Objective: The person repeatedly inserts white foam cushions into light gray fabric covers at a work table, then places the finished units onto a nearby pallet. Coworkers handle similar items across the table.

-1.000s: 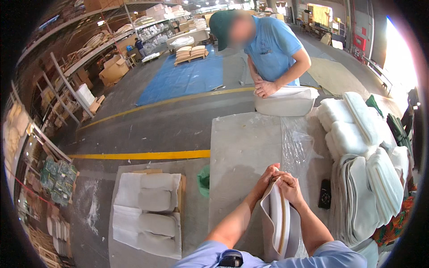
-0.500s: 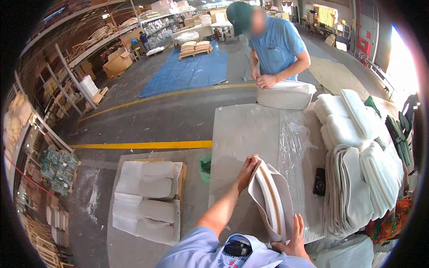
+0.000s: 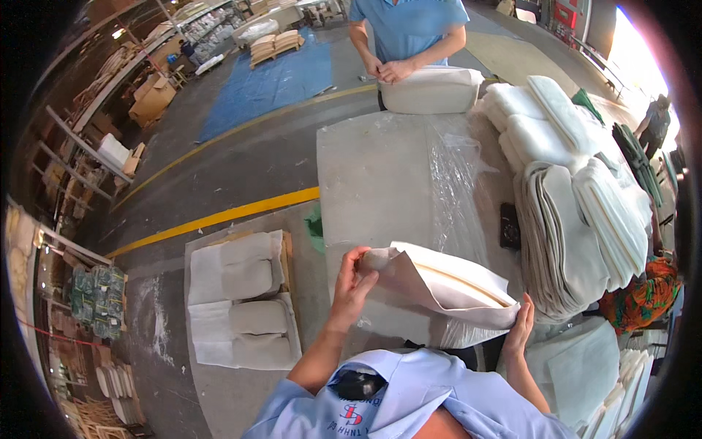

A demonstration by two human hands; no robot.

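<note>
A long grey fabric cushion cover (image 3: 425,291), with a white padded insert (image 3: 446,262) showing in its open side, is held up over the near edge of the worktable (image 3: 380,175). My left hand (image 3: 349,289) is closed round its left end, thumb towards me. At the other end my right hand (image 3: 521,325) grips the cover's corner, fingers upright along the fabric. The cover's underside is hidden. Across the table, a co-worker's hands (image 3: 391,69) rest on another pale cushion (image 3: 431,91).
A black phone-like object (image 3: 510,225) lies beside tall stacks of folded grey and white covers (image 3: 559,234) on the right. Clear plastic film (image 3: 457,183) covers part of the table. To the left, cushion pieces (image 3: 252,318) lie on a low pallet near a green bag (image 3: 314,228).
The cover has turned from nearly upright to lying crosswise before me. My right hand has risen and closed on its right end, while my left still holds the other. The view has tilted down.
</note>
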